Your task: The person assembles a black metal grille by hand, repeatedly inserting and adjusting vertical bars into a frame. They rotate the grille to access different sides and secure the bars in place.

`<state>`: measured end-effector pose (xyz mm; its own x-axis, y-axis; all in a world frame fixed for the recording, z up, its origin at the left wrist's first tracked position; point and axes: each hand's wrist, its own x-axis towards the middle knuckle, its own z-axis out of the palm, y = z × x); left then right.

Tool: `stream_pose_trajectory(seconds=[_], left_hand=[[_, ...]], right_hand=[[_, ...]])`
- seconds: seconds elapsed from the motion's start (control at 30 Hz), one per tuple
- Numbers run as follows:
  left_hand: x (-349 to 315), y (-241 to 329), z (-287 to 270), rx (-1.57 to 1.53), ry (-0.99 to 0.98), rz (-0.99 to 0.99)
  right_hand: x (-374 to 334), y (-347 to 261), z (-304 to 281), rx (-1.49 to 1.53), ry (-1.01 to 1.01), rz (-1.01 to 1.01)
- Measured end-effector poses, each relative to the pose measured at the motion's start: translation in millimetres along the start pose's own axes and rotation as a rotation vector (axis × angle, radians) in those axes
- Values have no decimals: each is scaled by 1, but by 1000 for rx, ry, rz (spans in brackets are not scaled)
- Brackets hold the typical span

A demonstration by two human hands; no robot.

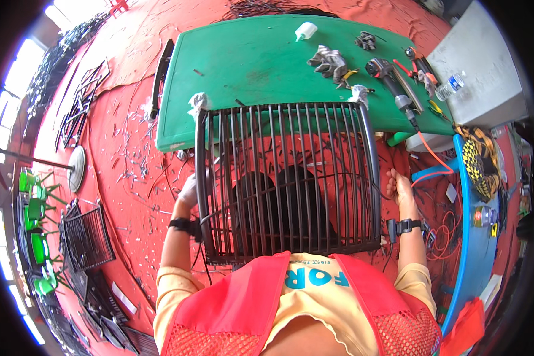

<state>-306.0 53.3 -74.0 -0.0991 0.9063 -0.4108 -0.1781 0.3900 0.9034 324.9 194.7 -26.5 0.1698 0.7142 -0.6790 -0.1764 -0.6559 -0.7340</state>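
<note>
A dark slatted frame [375, 172], like a chair part, leans between my lap and the green table's near edge. White wrapping [199, 102] covers its upper left corner post. One thin dark strip [350, 175] crosses the slats and runs out to the right. My right hand [400, 185] is bare and closed just outside the right rail, with the strip's end at its curled fingers. Beside the left rail is my left hand [188, 192], in a pale glove; the rail partly hides its fingers, so their grip does not show.
On the green table [237, 65] lie a white bottle [305, 31], grey gloves [329, 62], a power tool [390, 83] and pliers [436, 108]. A blue table [467, 237] stands at right, near an orange hose [436, 155]. Scraps litter the red floor; dark frames [88, 236] lie left.
</note>
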Motion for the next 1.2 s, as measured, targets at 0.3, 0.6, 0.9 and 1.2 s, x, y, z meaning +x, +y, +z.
stream_pose_trajectory(seconds=[0.3, 0.6, 0.9, 1.2], left_hand=[[-159, 19, -164, 243, 474, -140], [-249, -1, -298, 452, 893, -332], [-227, 3, -327, 1104, 1084, -220], [-159, -32, -294, 798, 894, 75]], right_hand=[[-2, -20, 41, -403, -366, -1], [0, -8, 53, -170, -633, 16], [-55, -5, 2, -218, -567, 159], [-18, 29, 36, -163, -441, 28]])
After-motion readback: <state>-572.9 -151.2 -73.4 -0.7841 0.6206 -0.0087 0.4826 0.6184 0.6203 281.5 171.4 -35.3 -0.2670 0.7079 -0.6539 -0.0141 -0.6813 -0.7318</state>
